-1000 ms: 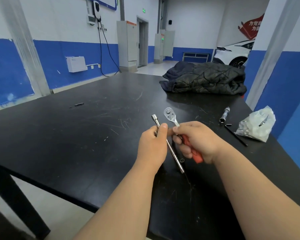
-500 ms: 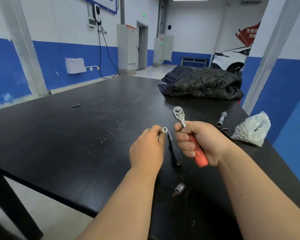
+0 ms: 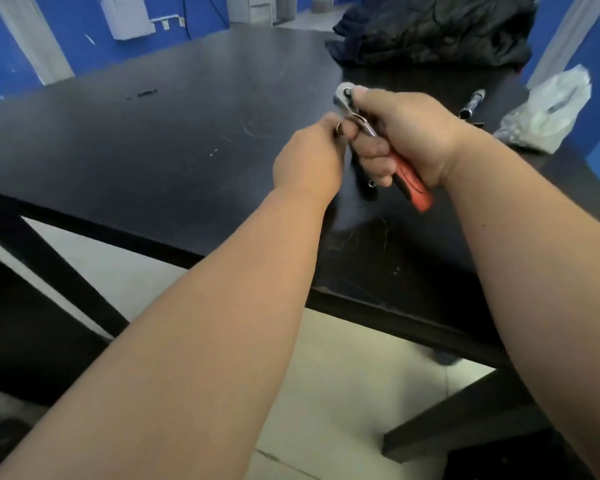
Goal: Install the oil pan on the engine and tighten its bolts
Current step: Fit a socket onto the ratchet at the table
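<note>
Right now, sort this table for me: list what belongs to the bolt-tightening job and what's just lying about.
In hand for the job: orange-handled ratchet, gripped by the right hand; metal bar, pinched by the left hand; likely the spare socket bar.
Lying about: dark jacket; plastic bag, contents unclear; small dark bit far left.

Two hands with a ratchet above a black worktop (image 3: 153,150)

The right hand (image 3: 409,133) grips the orange-handled ratchet (image 3: 411,185), thumb by its steel head. The left hand (image 3: 309,161) pinches a small metal piece (image 3: 339,127), too blurred to identify, just beside it. A plastic bag (image 3: 548,109) and a dark jacket (image 3: 430,29) lie beyond.
</note>
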Motion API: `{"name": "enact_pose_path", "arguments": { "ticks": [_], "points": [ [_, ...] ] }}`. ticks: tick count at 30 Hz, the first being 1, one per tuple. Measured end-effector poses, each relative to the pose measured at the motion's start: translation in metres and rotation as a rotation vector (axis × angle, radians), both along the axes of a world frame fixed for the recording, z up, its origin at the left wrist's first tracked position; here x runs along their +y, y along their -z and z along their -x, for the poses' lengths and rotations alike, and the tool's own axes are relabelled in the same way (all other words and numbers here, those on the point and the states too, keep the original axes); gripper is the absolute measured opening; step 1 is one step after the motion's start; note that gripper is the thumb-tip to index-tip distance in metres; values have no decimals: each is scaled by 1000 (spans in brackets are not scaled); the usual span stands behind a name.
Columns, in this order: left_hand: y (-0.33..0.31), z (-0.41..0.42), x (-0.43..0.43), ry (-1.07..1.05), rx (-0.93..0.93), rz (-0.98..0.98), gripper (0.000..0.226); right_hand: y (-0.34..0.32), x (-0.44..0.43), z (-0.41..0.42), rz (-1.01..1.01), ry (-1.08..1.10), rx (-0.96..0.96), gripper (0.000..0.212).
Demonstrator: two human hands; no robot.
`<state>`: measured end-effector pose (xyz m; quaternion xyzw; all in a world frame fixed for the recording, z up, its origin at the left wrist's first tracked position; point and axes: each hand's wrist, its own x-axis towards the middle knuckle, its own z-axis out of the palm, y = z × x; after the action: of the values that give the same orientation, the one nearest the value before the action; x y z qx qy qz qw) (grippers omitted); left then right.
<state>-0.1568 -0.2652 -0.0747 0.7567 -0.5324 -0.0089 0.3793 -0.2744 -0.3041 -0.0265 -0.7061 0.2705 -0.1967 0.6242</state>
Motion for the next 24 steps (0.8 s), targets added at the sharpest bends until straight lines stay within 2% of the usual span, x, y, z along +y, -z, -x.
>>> {"name": "enact_pose_path", "arguments": {
  "ticks": [3, 8, 11, 14, 21, 24],
  "points": [
    [1, 0, -1, -21, 4, -8, 13, 0, 4, 4, 135, -65, 78, 41],
    [1, 0, -1, 35, 0, 40, 20, 0, 6, 3, 304, 58, 107, 42],
    [1, 0, -1, 60, -10, 85, 24, -2, 4, 7, 286, 110, 48, 42],
    [-1, 2, 1, 73, 16, 120, 25, -2, 2, 9, 322, 101, 81, 42],
    [-2, 2, 2, 92, 31, 104, 21, 1, -7, 8, 325, 64, 73, 42],
    [-1, 4, 4, 95, 22, 83, 23, 2, -9, 10, 268, 10, 44, 42]
  ]
}}
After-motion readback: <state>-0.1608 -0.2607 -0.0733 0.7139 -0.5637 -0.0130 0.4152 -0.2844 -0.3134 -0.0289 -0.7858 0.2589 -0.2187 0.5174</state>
